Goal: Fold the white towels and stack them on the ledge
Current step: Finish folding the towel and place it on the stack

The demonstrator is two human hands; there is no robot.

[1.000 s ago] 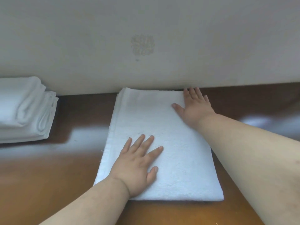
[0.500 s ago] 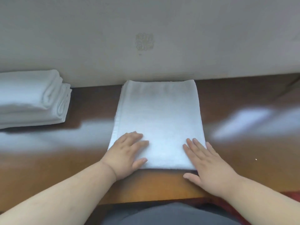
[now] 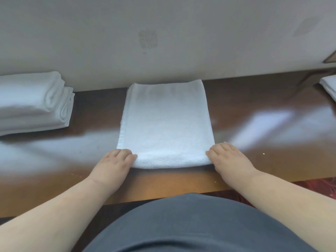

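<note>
We grip the towel's (image 3: pixel 165 122) near corners, left hand (image 3: pixel 113 165) and right hand (image 3: pixel 230 160) curled; stack (image 3: pixel 31 104) lies far left

Grey-beige wall (image 3: pixel 181 24) fills the top, running full width left to right. Faint squarish smudge or stamp (image 3: pixel 147 40) on it, approx. centre, detail too blurred to read. Darker oval blotch (image 3: pixel 307 26) on the wall, far right & higher up than the smudge. At the wall's right edge, a bit of dark-framed something (image 3: pixel 330 58), cut off by the frame, can't tell what. Well below the wall, at bottom centre, dark grey clothing (image 3: pixel 190 224) on the person's torso. Right of that, lower than the wall's base, a strip of red patterned floor covering (image 3: pixel 316 187), blurred.
</note>
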